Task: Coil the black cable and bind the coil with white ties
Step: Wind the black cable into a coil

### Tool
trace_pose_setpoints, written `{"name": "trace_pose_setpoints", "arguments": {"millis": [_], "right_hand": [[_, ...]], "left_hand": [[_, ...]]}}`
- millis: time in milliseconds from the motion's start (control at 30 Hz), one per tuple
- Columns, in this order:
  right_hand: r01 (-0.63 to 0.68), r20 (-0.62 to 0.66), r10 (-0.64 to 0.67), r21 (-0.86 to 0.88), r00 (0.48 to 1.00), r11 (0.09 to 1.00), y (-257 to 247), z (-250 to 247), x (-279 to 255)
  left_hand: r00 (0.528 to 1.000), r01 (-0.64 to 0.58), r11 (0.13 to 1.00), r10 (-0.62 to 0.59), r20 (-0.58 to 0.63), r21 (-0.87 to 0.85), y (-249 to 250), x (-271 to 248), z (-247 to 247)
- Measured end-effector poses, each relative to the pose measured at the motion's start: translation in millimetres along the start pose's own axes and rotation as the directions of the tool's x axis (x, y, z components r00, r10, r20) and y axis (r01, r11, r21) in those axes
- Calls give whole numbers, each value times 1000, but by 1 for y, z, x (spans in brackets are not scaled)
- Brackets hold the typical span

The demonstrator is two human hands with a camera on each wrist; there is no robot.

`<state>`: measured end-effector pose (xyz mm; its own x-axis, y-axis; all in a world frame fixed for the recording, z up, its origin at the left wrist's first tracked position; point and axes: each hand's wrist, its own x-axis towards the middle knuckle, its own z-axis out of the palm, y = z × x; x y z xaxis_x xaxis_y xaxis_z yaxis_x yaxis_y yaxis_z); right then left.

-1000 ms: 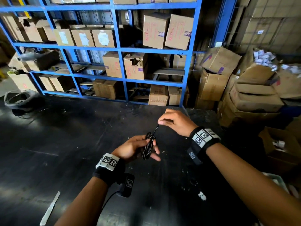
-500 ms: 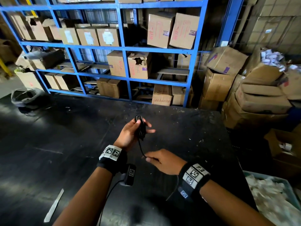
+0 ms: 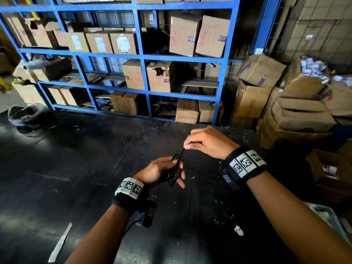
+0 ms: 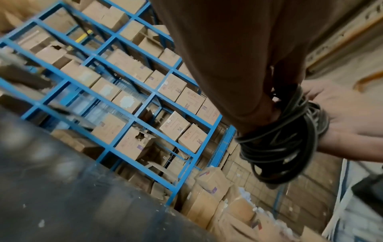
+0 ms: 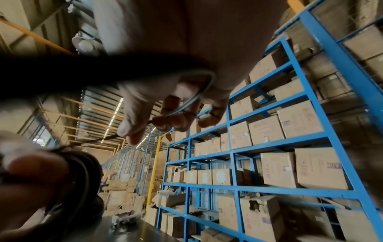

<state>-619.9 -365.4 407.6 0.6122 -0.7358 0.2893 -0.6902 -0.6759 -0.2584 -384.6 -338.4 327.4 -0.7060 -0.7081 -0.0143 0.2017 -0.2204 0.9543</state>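
A thin black cable [image 3: 174, 171] is wound in several loops around the fingers of my left hand [image 3: 162, 171], held over the black table [image 3: 76, 168]. The left wrist view shows the coil [image 4: 277, 135] wrapped around those fingers. My right hand [image 3: 206, 142] is up and to the right of the coil. It pinches the cable's free end [image 3: 182, 151] between thumb and fingertips, so the strand runs taut down to the coil. In the right wrist view the strand [image 5: 186, 101] passes through my curled fingers. I cannot pick out a white tie on the coil.
Blue shelving [image 3: 141, 60] with cardboard boxes stands behind the table. More boxes [image 3: 297, 111] pile up at the right. A white strip [image 3: 60, 242] lies near the table's front left, small white scraps [image 3: 239, 230] at the front right, and a light bin [image 3: 327, 220] of white pieces at the lower right.
My right hand has swung from below the coil up to its upper right, carrying the free end. My left hand with the coil has dropped lower and nearer.
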Motion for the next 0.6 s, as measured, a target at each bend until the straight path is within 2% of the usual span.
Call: {"name": "trace_pose_setpoints", "arguments": {"millis": [100, 200, 300, 400, 533, 600], "right_hand": [[-4, -85, 11, 79, 996, 997, 13, 12, -1], [-102, -115, 126, 198, 985, 975, 22, 38, -10], [-174, -99, 212, 303, 972, 937, 16, 68, -23], [-204, -37, 243, 434, 969, 878, -4, 96, -37], [-259, -19, 301, 455, 954, 852, -26, 125, -44], [-256, 2, 278, 398, 961, 881, -39, 130, -48]], "left_hand": [[998, -33, 993, 40, 56, -116, 3, -1, 7], [992, -90, 972, 107, 69, -215, 9, -2, 11], [984, -152, 915, 174, 25, -374, 12, 2, 3], [976, -206, 866, 212, -40, -455, 12, 6, -6], [961, -278, 845, 235, -149, -457, 9, 10, -9], [944, -320, 838, 240, -228, -442, 5, 11, -11]]}}
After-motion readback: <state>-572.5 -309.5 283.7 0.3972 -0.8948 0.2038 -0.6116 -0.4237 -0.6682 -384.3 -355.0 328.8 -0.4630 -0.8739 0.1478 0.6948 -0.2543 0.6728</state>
